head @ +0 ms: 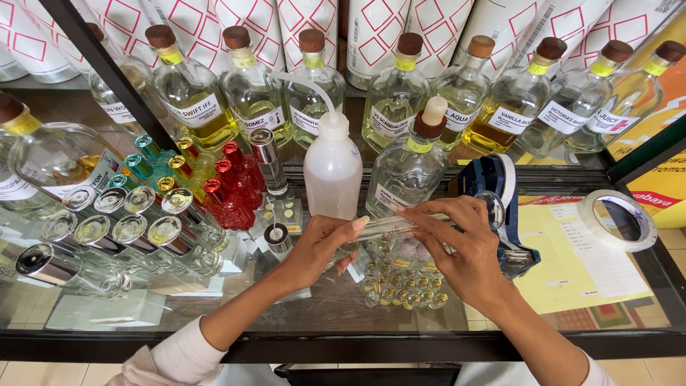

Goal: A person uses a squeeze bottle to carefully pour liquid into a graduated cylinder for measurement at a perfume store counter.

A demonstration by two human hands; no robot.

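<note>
My left hand (321,246) and my right hand (461,250) together hold a slim clear glass tube (389,227), lying level above the glass counter (300,307). The left fingers grip its left end; the right fingers pinch its right part. Just behind my hands stand a white squeeze bottle with a bent spout (332,168) and a clear glass bottle with a brown stopper (407,171). A blue tape dispenser (500,193) sits right behind my right hand. Under the glass below my hands lie several small gold-capped vials (400,286).
A row of stoppered glass bottles with yellowish liquid (396,93) lines the back. Red, teal and gold small bottles (229,189) and silver-capped spray bottles (136,232) stand at left. A roll of clear tape (618,218) lies at right. White patterned boxes (300,21) are stacked behind.
</note>
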